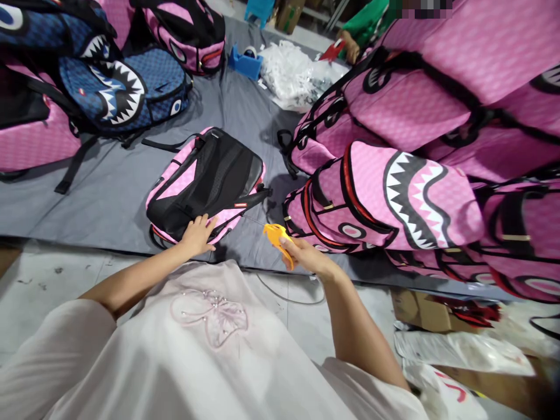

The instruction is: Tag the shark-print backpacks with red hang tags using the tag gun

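A pink and black backpack lies on the grey-covered table with its black back panel and straps facing up. My left hand rests on its near edge, fingers spread and flat. In my right hand is a yellow tagging gun, gripped by its handle. Its tip points left toward the backpack's lower right side, and a thin line spans the gap between them. Just right of the gun stands a pink backpack with a shark mouth.
Many pink backpacks are heaped on the right. Blue checked backpacks lie at left. Behind are a blue tape dispenser, a white pile and a co-worker's hand by a red tool. White bags lie below right.
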Tool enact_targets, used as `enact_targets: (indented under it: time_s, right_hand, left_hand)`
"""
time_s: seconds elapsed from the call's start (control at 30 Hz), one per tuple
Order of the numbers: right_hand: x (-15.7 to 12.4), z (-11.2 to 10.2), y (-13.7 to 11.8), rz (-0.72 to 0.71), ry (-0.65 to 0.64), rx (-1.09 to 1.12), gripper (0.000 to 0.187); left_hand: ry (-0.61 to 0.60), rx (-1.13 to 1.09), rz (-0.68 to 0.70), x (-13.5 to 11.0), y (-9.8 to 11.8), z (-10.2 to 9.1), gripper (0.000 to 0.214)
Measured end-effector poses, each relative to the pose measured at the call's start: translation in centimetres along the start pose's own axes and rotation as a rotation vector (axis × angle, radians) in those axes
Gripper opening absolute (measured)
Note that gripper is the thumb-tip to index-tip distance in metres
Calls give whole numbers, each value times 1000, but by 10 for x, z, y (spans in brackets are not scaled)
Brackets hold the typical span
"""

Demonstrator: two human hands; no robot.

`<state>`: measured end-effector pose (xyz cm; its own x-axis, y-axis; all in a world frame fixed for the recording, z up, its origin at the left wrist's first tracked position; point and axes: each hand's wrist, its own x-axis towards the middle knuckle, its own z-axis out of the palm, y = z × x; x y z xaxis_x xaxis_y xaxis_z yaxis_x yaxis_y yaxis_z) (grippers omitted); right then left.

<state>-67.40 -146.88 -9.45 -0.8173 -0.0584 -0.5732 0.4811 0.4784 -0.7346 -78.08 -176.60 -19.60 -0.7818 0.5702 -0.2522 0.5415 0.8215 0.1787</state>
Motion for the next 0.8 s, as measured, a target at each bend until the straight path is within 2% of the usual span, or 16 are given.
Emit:
enact_targets:
  time_s: [0.1, 0.2, 0.27, 0.33, 0.4, 0.43, 0.47, 0.5, 0.57, 0.6, 0.63, 0.7, 0.73, 0.8]
  right_hand:
    - [-8, -6, 8, 17, -67, 75, 65]
    - [-10, -9, 17, 45, 80, 109, 65]
    - [-10, -3, 17, 49, 164, 82, 66]
    - [-11, 9, 12, 38, 76, 25, 68]
    - [-13, 18, 4, 21, -114, -41, 69]
    - [-13, 20, -1, 12, -161, -63, 70]
    - [-13, 20, -6, 3, -146, -74, 70]
    - [-12, 18, -10, -10, -58, -77, 70]
    - [-8, 12, -15, -12, 240, -89, 68]
    - [-6, 10, -16, 11, 340, -110, 65]
    - [-5, 11, -17, 45, 357, -141, 62]
    - [-4, 21, -15, 114, 225, -217, 55]
    - [-4, 31, -14, 143, 165, -256, 53]
    - [-8, 58, -11, 184, 198, -336, 51]
  left_hand:
    - [58, -222, -65, 9, -10, 2, 65]
    - [16, -834, -170, 24, -30, -5, 38]
    - [-56, -1247, -321, 32, -41, -9, 41]
    - [-75, -1394, -466, 37, -45, -9, 46]
    - [-43, -1361, -530, 36, -40, -7, 43]
    - [2, -1310, -529, 33, -35, -4, 41]
    - [67, -1224, -494, 29, -27, -1, 39]
    - [142, -1091, -432, 24, -19, 2, 39]
    - [282, -703, -264, 15, -3, 8, 47]
    - [313, -510, -188, 13, 4, 11, 51]
    - [312, -368, -143, 12, 9, 12, 53]
    - [233, -304, -129, 14, 12, 12, 55]
    - [184, -346, -133, 16, 10, 9, 55]
    - [122, -516, -104, 16, -2, -2, 55]
